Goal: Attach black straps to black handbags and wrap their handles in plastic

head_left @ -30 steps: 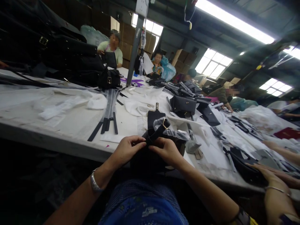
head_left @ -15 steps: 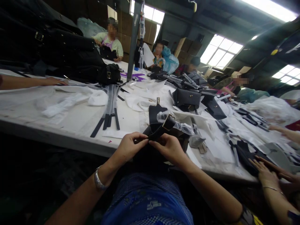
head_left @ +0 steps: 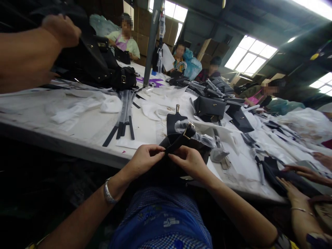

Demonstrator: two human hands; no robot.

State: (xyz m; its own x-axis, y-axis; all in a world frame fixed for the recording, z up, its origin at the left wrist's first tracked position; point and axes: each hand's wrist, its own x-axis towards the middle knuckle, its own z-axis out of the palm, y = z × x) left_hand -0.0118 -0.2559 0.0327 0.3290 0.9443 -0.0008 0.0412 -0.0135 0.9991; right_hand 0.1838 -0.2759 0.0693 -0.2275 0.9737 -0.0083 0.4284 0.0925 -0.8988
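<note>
My left hand (head_left: 144,159) and my right hand (head_left: 188,162) meet at the near edge of the white table (head_left: 85,129), fingers pinched on a black strap (head_left: 178,142) of a black handbag (head_left: 169,166) that lies between them against my lap. The strap carries a gold buckle (head_left: 188,130) wrapped in clear plastic film (head_left: 201,138). A silver bangle (head_left: 109,192) is on my left wrist. Most of the bag is hidden under my hands.
Loose black straps (head_left: 123,119) and white wrapping paper (head_left: 83,107) lie on the table. A co-worker's arm (head_left: 31,52) at top left holds a black bag (head_left: 90,58). Another person's hands (head_left: 298,183) rest on dark pieces at right. More people sit at the far side.
A co-worker's arm has swung in at top left, lifting a black bag from the pile. My hands stay pinched on the strap, shifted slightly; the view has tilted a little.
</note>
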